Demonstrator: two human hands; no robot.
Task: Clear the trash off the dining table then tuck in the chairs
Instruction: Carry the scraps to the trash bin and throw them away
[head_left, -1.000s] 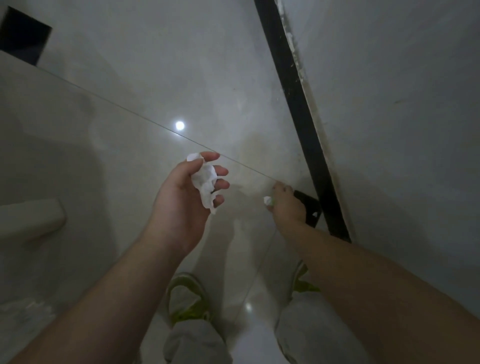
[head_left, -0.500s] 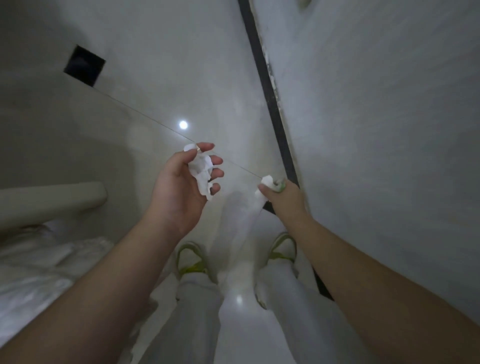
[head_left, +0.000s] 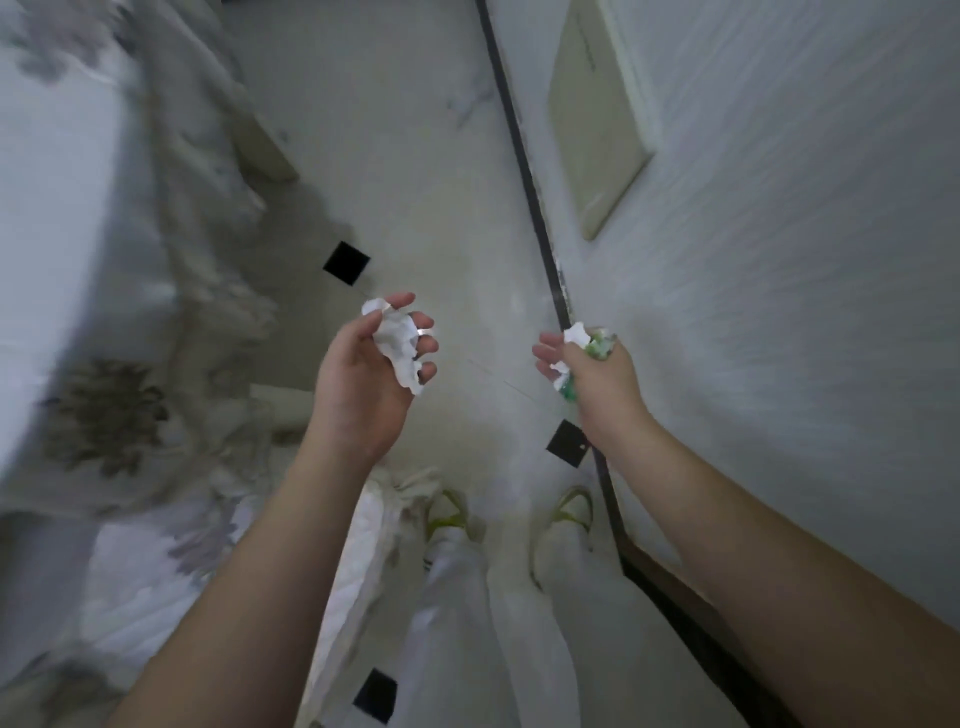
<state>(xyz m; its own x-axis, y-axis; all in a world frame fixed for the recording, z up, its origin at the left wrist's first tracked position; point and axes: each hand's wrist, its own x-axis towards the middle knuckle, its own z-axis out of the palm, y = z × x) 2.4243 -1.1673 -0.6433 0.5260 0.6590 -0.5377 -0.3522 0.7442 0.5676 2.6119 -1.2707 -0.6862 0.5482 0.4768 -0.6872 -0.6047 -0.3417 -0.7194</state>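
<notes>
We are looking down at our two hands above a pale tiled floor (head_left: 415, 171). Our left hand (head_left: 363, 384) is curling its fingers round a crumpled white tissue (head_left: 397, 343). The tissue is sitting between the thumb and the four bent fingers, and it is sticking out a little above the index finger and below the little finger. It is looking white, wrinkled and soft, and its long axis is running from far-left to near-right, along the row of the fingertips.

Our right hand (head_left: 597, 379) is gripping a wad of trash (head_left: 584, 348) in a closed fist. White paper is showing at the far end of the fist, beside something green and shiny, and a green and white bit is hanging out under the fingers on the near side. We cannot tell exactly what the green piece is. The wad is lying roughly from far to near through the fist.

To the left a flowered tablecloth (head_left: 104, 405) is appearing blurred. To the right a white wall (head_left: 779, 312) is standing, with a black baseboard (head_left: 524, 171) along its foot.
</notes>
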